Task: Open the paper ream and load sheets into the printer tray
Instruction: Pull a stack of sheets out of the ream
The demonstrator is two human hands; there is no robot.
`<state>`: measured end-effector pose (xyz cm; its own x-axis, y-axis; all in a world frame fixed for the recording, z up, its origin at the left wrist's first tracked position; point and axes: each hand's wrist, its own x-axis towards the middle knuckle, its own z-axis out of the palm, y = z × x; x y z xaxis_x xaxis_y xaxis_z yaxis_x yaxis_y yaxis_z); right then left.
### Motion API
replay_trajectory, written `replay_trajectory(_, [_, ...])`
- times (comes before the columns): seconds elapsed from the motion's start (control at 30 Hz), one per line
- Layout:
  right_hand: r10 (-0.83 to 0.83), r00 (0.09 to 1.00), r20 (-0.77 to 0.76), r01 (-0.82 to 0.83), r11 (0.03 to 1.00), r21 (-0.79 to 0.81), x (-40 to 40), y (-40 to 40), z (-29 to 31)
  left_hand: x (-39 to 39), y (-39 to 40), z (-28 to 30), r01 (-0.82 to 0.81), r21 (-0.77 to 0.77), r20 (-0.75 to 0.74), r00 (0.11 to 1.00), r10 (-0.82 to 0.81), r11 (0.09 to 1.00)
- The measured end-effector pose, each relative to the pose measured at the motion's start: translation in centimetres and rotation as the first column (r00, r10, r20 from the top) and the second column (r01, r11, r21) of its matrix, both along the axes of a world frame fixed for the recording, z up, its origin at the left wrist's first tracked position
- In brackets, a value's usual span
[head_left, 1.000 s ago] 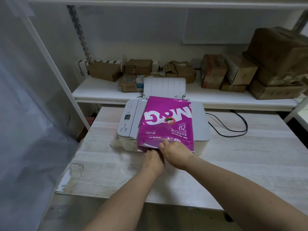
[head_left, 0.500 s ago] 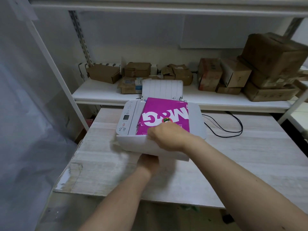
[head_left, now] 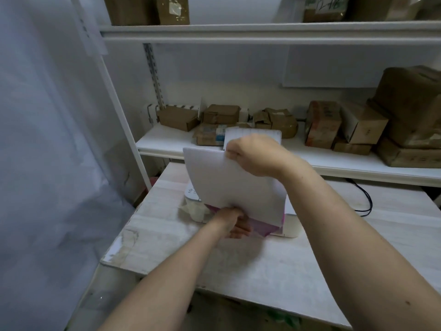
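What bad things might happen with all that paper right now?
The white sheets are curved and pinched only at the top by the right hand, so they might bend or fan apart. The left hand grips the purple wrapper at the printer's front edge; it might slide off.

A matt, smooth stack of white paper sheets (head_left: pixel 229 185) is showing no sheen, while the magenta plastic ream wrapper (head_left: pixel 260 225) under it is looking slick and slightly glossy. The white printer (head_left: pixel 290 225) is showing smooth moulded plastic, its ribbed white plastic rear tray (head_left: pixel 253 134) looking matt, and the pale wood-grain tabletop (head_left: pixel 358 247) is appearing smooth, worn and chipped at its near left corner. Behind, brown cardboard boxes (head_left: pixel 322 123) are looking dull and creased on a white painted metal shelf (head_left: pixel 358 163), and a translucent plastic sheet (head_left: pixel 47 163) is hanging softly wrinkled.
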<state>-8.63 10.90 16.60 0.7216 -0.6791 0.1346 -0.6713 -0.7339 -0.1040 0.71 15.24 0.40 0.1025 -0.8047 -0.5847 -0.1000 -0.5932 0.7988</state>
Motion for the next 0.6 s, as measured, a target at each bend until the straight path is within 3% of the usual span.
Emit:
replay_trajectory(0.1, [0.019, 0.998, 0.063, -0.016, 0.998, -0.053, -1.2, 0.2, 2.9, -0.2, -0.9, 1.8, -0.122, -0.024, -0.206, 0.972, 0.114, 0.992])
replay_trajectory(0.33, [0.103, 0.983, 0.152, -0.070, 0.975, -0.209, -4.4, 0.9, 6.2, -1.1, -3.6, 6.1, -0.306, -0.098, -0.499, 0.838, 0.220, 0.947])
replay_trajectory(0.47, [0.160, 0.978, 0.138, -0.125, 0.964, -0.233, -5.7, 1.0, 5.1, 0.6, -5.2, 7.8, -0.495, -0.113, -0.714, 0.644, 0.276, 0.862])
replay_trajectory(0.53, [0.150, 0.979, 0.138, -0.122, 0.973, -0.198, -6.3, 0.6, 3.7, 2.3, -5.9, 7.5, -0.507, -0.192, -0.738, 0.639, 0.217, 0.840])
replay_trajectory(0.6, [0.144, 0.979, 0.141, -0.119, 0.977, -0.176, -6.6, -0.1, 2.2, 4.2, -6.3, 7.5, -0.515, -0.151, -0.749, 0.616, 0.242, 0.844])
